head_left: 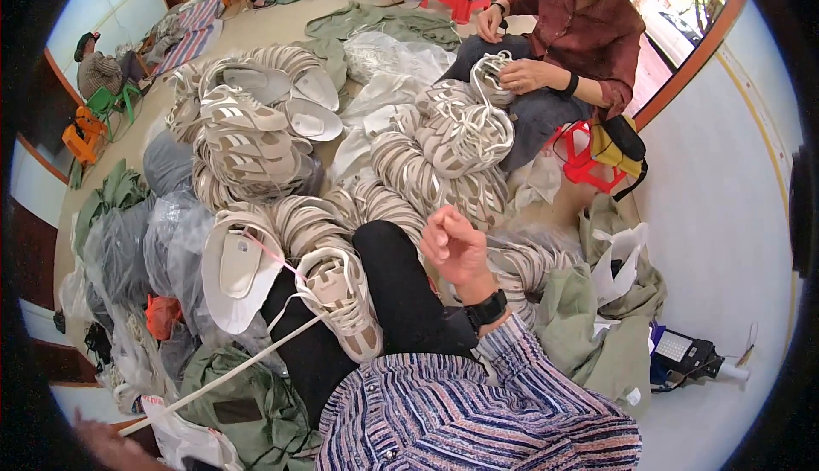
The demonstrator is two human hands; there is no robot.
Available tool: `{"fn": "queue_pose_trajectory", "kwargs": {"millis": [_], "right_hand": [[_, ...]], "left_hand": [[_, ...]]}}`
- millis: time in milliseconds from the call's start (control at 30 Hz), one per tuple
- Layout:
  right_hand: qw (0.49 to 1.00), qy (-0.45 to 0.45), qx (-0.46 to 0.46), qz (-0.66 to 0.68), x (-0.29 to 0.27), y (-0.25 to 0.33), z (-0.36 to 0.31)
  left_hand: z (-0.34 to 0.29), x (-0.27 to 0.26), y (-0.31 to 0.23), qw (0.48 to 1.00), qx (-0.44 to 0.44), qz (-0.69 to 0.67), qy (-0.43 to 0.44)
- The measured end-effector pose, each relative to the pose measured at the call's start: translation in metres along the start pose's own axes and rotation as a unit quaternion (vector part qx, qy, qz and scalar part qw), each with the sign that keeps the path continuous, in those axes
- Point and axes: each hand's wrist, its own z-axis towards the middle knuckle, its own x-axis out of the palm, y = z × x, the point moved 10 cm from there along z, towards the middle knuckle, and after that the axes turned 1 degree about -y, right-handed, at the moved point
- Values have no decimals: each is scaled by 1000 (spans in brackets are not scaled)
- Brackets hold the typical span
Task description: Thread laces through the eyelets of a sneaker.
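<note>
So the shoe (345,300) was sitting on the person's lap, toe end aimed back at their body, laces facing up. A white lace (223,374) ran dead straight from it down to the left hand (115,445) at the lower left edge. That hand was badly blurred, but with the lace that tight its fingers had to be pinched on the far end. The right hand (456,245) was up over the knee, fingers loosely curled, nothing visible in it; couldn't tell if the fingertips were pressed together.

Looked like a lace-drawing step to me. Best way to do it well: steady the shoe with the free right hand, because nothing but the lap was holding it. A pull in line with the eyelet, smooth rather than jerky, would've been kinder to the upper. Also worth watching the slack loop (286,307) beside the shoe so it didn't snag on the neighbouring upper (223,296), and keeping the lace flat, no twists.
</note>
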Motion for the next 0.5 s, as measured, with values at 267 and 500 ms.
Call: {"fn": "queue_pose_trajectory", "kwargs": {"millis": [267,500], "right_hand": [[997,-70,-9,-29,-37,12,-26],[998,-67,6,-16,-63,-3,-46]], "left_hand": [[-267,273,-116,759,-290,-200,548],[-333,310,-150,803,-122,-263,521]]}}
